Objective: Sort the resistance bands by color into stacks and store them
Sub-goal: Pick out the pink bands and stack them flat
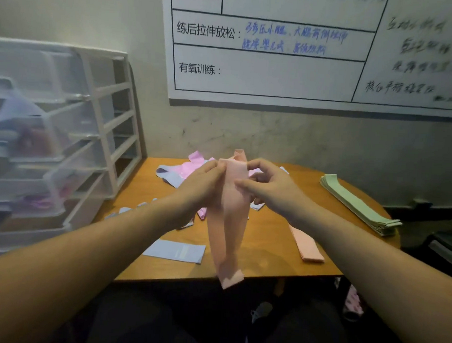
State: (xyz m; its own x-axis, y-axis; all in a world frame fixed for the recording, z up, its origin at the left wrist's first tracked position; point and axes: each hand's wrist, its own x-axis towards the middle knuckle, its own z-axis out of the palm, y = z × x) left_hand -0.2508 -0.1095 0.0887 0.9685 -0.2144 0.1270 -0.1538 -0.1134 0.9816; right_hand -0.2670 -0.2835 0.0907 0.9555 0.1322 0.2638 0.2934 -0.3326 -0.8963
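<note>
A peach resistance band (pixel 229 223) hangs in the air above the wooden table (pixel 268 251). My left hand (pixel 203 186) pinches its upper left edge and my right hand (pixel 268 186) pinches its upper right edge. Its lower end dangles past the table's front edge. A flat peach band stack (pixel 307 245) lies under my right forearm. A green band stack (pixel 358 203) sits at the table's right side. A light blue band (pixel 176 251) lies flat near the front. A jumble of pink and blue bands (pixel 183 169) lies behind my hands, partly hidden.
A white drawer unit with clear plastic drawers (pixel 52 143) stands at the left, holding purple and pink items. A whiteboard with writing (pixel 289 49) hangs on the wall behind. Dark floor and a pink shoe (pixel 352 302) show below the table.
</note>
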